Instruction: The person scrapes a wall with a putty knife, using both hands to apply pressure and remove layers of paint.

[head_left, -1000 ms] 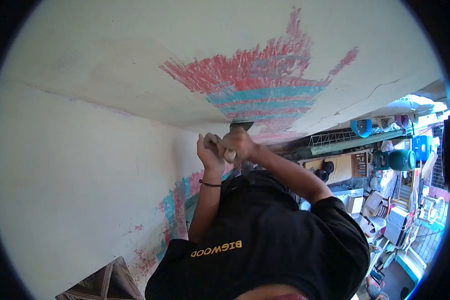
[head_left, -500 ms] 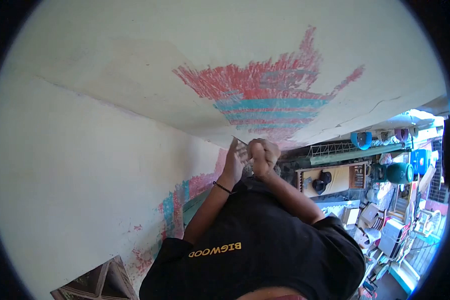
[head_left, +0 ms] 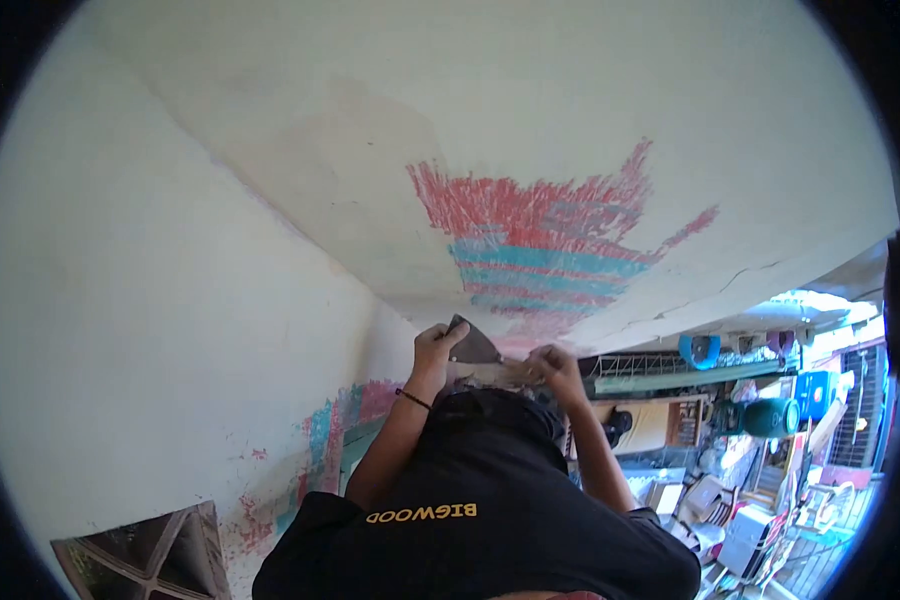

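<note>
A putty knife (head_left: 478, 346) with a broad, dull grey metal blade is held between my two hands in front of my waist. My left hand (head_left: 432, 358), with a dark bracelet on the wrist, grips the blade, its thumb lying on the flat near the corner. The fingers of my right hand (head_left: 558, 372) are curled at the handle end, slightly blurred. Beyond my hands the pale wall (head_left: 530, 90) carries a scraped patch (head_left: 550, 255) of red and turquoise paint. Neither hand touches the wall.
On the left a second pale wall (head_left: 220, 340) meets the first in a corner, with red and turquoise marks low down. A dark opening with crossed bars (head_left: 145, 555) is at lower left. Right lie a wooden bench (head_left: 645, 425), a green gas cylinder (head_left: 770, 418) and household clutter.
My hands have moved apart and turned the putty knife, so its blade now shows flat. My view has tilted, and the painted patch sits lower.
</note>
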Action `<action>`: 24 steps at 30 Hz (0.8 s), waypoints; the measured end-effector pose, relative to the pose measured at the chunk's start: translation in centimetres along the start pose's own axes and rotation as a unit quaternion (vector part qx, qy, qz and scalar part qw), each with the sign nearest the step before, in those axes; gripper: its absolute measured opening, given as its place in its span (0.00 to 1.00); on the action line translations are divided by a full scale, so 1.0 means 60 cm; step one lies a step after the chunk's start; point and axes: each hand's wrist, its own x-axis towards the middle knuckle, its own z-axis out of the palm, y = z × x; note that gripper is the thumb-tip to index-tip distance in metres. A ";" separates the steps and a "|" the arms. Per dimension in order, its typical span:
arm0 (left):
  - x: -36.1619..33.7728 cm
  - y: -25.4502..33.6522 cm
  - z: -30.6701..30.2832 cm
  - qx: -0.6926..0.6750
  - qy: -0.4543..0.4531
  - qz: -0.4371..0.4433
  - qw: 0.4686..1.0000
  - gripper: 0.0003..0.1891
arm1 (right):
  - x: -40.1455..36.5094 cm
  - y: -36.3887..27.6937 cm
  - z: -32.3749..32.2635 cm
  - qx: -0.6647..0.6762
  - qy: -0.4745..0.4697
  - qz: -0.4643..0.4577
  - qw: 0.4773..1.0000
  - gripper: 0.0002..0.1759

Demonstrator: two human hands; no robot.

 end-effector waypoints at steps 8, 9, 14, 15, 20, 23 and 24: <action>-0.001 0.042 0.018 0.070 0.005 0.090 0.994 0.13 | 0.050 -0.023 0.110 -0.173 -0.141 -0.026 0.974 0.16; -0.001 0.037 0.019 0.017 0.020 0.086 0.996 0.13 | 0.056 -0.022 0.124 -0.152 -0.143 -0.034 0.977 0.17; 0.003 -0.006 0.032 -0.271 0.030 0.036 0.961 0.19 | 0.072 0.022 0.176 -0.077 -0.087 -0.059 0.991 0.16; 0.006 -0.014 0.030 -0.261 0.014 0.010 0.965 0.19 | 0.072 0.031 0.185 -0.073 -0.074 -0.055 0.993 0.18; 0.029 -0.082 0.011 -0.239 -0.002 -0.021 0.971 0.16 | 0.066 0.012 0.209 -0.115 -0.030 -0.055 0.991 0.21; 0.023 -0.041 0.011 -0.236 0.005 -0.033 0.971 0.16 | 0.062 -0.007 0.211 -0.078 -0.069 0.002 0.995 0.21; 0.022 -0.031 0.013 -0.247 0.006 -0.043 0.968 0.16 | 0.061 -0.006 0.209 -0.066 -0.075 0.006 0.995 0.21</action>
